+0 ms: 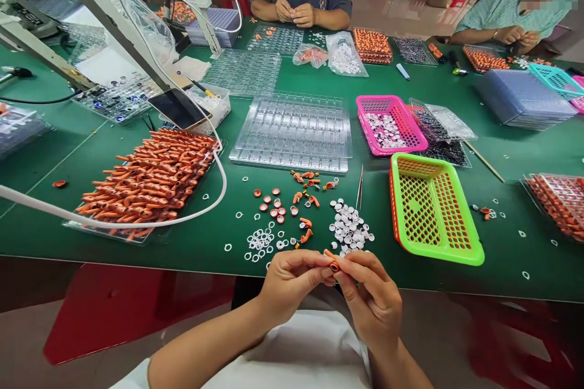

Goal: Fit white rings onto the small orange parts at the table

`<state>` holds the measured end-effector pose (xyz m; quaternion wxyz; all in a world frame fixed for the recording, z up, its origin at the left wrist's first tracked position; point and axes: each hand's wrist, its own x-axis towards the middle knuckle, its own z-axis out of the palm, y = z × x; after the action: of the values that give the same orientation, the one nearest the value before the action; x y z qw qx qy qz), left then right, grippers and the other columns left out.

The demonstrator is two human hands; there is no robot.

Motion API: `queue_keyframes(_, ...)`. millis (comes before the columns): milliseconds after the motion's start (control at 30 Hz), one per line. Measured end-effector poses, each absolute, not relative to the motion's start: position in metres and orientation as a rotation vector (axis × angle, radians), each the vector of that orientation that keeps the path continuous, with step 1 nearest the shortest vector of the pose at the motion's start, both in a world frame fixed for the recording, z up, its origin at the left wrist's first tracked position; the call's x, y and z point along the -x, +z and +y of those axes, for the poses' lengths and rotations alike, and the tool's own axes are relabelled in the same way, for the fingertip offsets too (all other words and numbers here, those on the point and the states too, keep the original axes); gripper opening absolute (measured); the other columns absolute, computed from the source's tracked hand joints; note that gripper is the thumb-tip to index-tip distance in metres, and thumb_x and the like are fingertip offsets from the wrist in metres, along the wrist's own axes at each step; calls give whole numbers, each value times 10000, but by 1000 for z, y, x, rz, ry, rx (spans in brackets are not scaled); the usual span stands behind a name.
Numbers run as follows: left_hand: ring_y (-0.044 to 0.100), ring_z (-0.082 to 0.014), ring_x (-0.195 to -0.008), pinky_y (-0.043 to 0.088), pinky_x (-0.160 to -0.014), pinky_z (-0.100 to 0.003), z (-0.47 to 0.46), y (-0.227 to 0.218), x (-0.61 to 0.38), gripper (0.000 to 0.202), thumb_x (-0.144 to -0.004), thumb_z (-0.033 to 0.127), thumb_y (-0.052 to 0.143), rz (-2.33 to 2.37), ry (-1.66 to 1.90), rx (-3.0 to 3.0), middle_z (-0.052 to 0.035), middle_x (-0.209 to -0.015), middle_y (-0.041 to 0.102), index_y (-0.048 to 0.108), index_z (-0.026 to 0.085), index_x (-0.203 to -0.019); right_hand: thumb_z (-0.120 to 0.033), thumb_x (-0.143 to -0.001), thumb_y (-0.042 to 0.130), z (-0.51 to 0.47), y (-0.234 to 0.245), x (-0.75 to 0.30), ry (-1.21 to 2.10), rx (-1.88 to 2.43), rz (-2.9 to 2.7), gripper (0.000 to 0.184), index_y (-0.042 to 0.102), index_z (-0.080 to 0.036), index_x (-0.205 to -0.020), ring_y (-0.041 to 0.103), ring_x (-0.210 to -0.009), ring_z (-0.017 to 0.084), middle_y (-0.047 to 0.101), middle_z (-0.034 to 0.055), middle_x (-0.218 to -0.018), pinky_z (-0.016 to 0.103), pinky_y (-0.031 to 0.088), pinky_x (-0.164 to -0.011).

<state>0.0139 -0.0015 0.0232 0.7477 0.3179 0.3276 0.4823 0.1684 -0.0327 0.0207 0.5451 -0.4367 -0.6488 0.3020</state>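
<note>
My left hand (294, 282) and my right hand (371, 298) meet at the near edge of the green table (68, 152), both pinching one small orange part (332, 260) between their fingertips. Just beyond them lie white rings (259, 240), white caps (349, 226), orange-and-white caps (274, 206) and loose orange parts (306, 185). Thin tweezers (360, 188) lie beside the caps.
A tray piled with orange parts (150, 179) sits at the left under a white cable (137, 222). Clear blister trays (294, 130), a pink basket (387, 124) and a green basket (431, 206) stand ahead. Two other people work at the far side.
</note>
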Motion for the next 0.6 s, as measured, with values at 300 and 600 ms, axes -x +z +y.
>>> queue_keyframes(300, 716, -135, -680, 604, -667, -196, -3, 24, -17, 76, -764, 209, 807, 708, 1035, -666, -46, -803, 770, 791, 209, -839, 44, -859, 577, -35, 22, -162, 402, 1080, -1634, 453, 615, -182, -1249, 631, -906, 158, 631, 75, -1045, 277, 566, -750)
queue_keyframes(600, 716, -168, -704, 593, -696, -251, -4, 17, -15, 102, -772, 238, 803, 687, 963, -628, -68, -813, 766, 787, 199, -865, 38, -863, 556, -35, 28, -165, 383, 1101, -1660, 468, 603, -196, -1266, 640, -897, 180, 646, 84, -1026, 305, 573, -748)
